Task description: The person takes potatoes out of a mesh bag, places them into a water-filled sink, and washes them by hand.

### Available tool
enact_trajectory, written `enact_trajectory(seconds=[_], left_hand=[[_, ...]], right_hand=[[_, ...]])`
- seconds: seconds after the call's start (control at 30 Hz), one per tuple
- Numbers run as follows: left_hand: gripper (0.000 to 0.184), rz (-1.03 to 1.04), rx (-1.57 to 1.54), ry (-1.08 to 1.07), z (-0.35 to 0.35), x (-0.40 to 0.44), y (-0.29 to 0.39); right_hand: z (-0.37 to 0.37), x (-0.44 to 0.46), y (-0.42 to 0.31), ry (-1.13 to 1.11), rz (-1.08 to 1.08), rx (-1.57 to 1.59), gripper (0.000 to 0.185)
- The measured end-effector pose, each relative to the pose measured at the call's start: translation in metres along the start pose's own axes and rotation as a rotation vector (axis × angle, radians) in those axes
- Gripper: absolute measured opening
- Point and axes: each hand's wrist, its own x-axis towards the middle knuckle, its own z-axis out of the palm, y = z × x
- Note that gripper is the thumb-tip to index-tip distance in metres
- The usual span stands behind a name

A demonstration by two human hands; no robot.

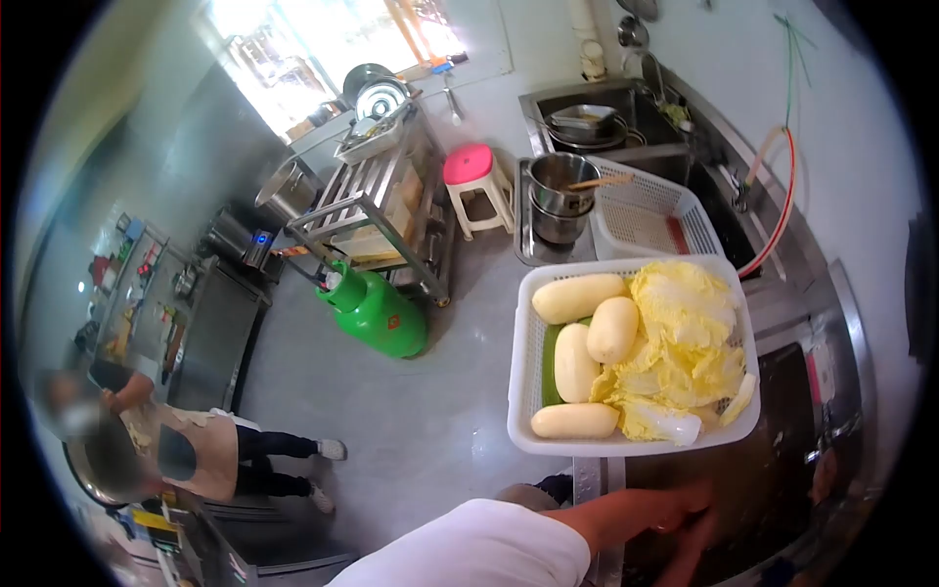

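Observation:
My left hand (683, 505) reaches from a white sleeve over the dark sink basin (782, 470), its fingers dim and blurred against brownish water. Close beneath it is my right hand (693, 540), also blurred; what either holds, if anything, cannot be made out. Beside them, a white perforated basket (518, 391) rests at the sink's edge. In it lie several pale peeled gourds or radishes (575, 421) on the left and yellow-green cabbage leaves (685, 313) on the right. A bit of green shows under the pale pieces.
Steel pots (562, 186) and another white basket (636, 240) stand beyond, near a second sink with a red hose (788, 186). A pink-topped stool (468, 164), a metal rack (367, 210) and a green gas cylinder (381, 311) are on the floor. A person (196, 450) stands at left.

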Motion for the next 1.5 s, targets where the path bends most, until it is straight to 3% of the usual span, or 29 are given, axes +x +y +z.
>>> enact_trajectory(seconds=[0.07,0.13,0.2,0.3,0.33,0.43,0.5,0.53,0.57,0.6,0.63,0.67,0.7,0.73,0.77,0.83,0.9,0.97,1.03,1.1,1.2,1.3,1.4,1.5], left_hand=[[0.022,0.011,-0.044,0.07,0.0,-0.002,0.008],[0.021,0.021,-0.108,0.213,0.0,-0.005,0.013],[0.02,0.03,-0.159,0.431,0.003,-0.007,0.03],[0.018,0.098,-0.253,1.05,0.012,-0.013,0.048],[0.019,0.515,-0.167,0.266,0.005,-0.034,0.031],[0.021,1.108,0.093,0.13,0.041,0.054,-0.013],[0.023,0.817,0.325,-0.507,-0.055,-0.049,0.038],[0.034,0.478,0.31,-0.733,-0.065,-0.065,0.043],[0.041,0.287,0.18,-1.123,-0.072,-0.058,0.032],[0.044,0.254,0.4,-1.053,-0.076,-0.064,0.042],[0.046,0.214,0.634,-0.995,-0.078,-0.069,0.05],[0.048,0.162,0.856,-0.954,-0.079,-0.076,0.058],[0.05,0.506,0.961,-0.869,-0.069,-0.059,0.038],[0.051,0.62,0.815,-0.81,-0.058,0.004,-0.03],[0.047,0.598,1.001,-0.68,-0.05,-0.006,-0.021],[0.04,0.672,1.197,-0.389,-0.038,0.011,-0.025],[0.033,0.828,1.217,-0.149,-0.027,0.054,-0.077],[0.033,0.817,1.407,-0.03,-0.016,0.066,-0.084],[0.034,0.698,1.346,-0.117,-0.008,0.079,-0.082],[0.036,0.43,1.023,-0.371,-0.01,0.092,-0.081],[0.038,-0.02,0.488,-0.647,-0.017,0.096,-0.062],[0.034,-0.689,-0.132,-0.657,-0.03,0.056,-0.017],[0.031,-0.531,-0.232,-0.772,-0.036,0.037,-0.007],[0.034,-0.491,-0.018,-0.653,-0.031,0.039,0.002]], right_hand=[[0.039,0.005,0.003,0.219,-0.083,-0.163,0.042],[0.065,0.002,0.01,0.747,-0.203,-0.508,0.043],[0.065,0.001,0.009,0.75,-0.179,-0.399,0.045],[0.052,-0.007,-0.003,0.65,-0.065,-0.208,0.049],[0.04,-0.007,-0.01,0.592,-0.013,-0.139,0.05],[-0.024,-0.033,-0.035,-0.077,0.249,0.01,0.052],[-0.051,-0.008,-0.018,0.533,0.113,-0.258,0.051],[0.006,-0.012,-0.027,0.383,0.166,-0.222,0.05],[-0.065,-0.01,-0.012,0.445,0.282,-0.457,0.046],[-0.081,-0.011,-0.003,0.454,0.295,-0.957,0.035],[-0.085,-0.015,0.005,0.535,0.33,-0.714,0.033],[-0.049,-0.005,-0.01,0.696,0.454,-0.787,0.031],[-0.144,-0.006,0.045,0.688,0.402,-1.296,0.027],[-0.165,0.002,0.065,0.684,0.361,-1.604,0.025],[-0.183,0.009,0.083,0.711,0.323,-1.917,0.026],[-0.074,0.025,0.032,1.265,0.301,-1.024,0.029],[-0.088,0.045,0.061,1.39,0.306,-1.033,0.033],[-0.122,0.063,0.09,1.527,0.211,-0.98,0.036],[-0.175,0.077,0.127,1.679,-0.009,-0.853,0.037],[-0.213,0.069,0.121,1.489,0.034,-0.788,0.036],[-0.188,0.053,0.085,1.211,0.066,-0.08,0.031],[-0.148,0.045,0.022,0.831,0.037,0.536,0.026],[-0.153,0.063,0.029,0.709,-0.015,0.572,0.024],[-0.167,0.072,0.048,1.08,-0.202,0.247,0.029]])
